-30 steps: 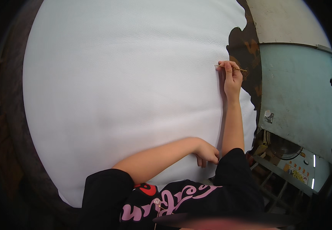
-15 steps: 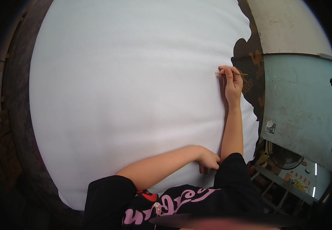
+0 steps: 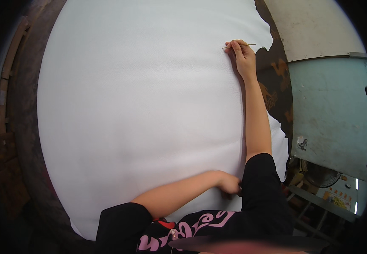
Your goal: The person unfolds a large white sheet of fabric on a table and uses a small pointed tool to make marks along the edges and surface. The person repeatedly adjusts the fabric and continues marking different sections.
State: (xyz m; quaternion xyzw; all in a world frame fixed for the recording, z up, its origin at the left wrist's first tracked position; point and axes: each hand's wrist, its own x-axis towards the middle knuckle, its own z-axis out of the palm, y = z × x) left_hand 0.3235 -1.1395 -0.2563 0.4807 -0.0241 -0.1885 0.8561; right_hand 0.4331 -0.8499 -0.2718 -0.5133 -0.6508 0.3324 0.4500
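Observation:
A large white hide (image 3: 141, 97) with a grained surface and a ragged right edge spreads out in front of me. Near its upper right part, my right hand (image 3: 243, 57) pinches a thin yellowish pen-like stick (image 3: 249, 45). The stick's left tip is at or just above the hide; contact is too small to tell. My left forearm crosses low in front of my body. At its end, my left hand (image 3: 229, 184) rests low over the hide beside my right sleeve, with curled fingers; whatever they may hold is hidden.
Under the hide shows a dark board (image 3: 272, 84) with orange markings. To the right are a pale green panel (image 3: 331, 110) and a cream surface (image 3: 314, 29). A fan (image 3: 321, 174) and a metal frame (image 3: 319, 199) stand at lower right. Wooden pieces (image 3: 8, 80) line the far left.
My right hand has moved away from me and slightly left across the hide, still pinching the stick. My left hand stays low near my body, shifted slightly nearer in view.

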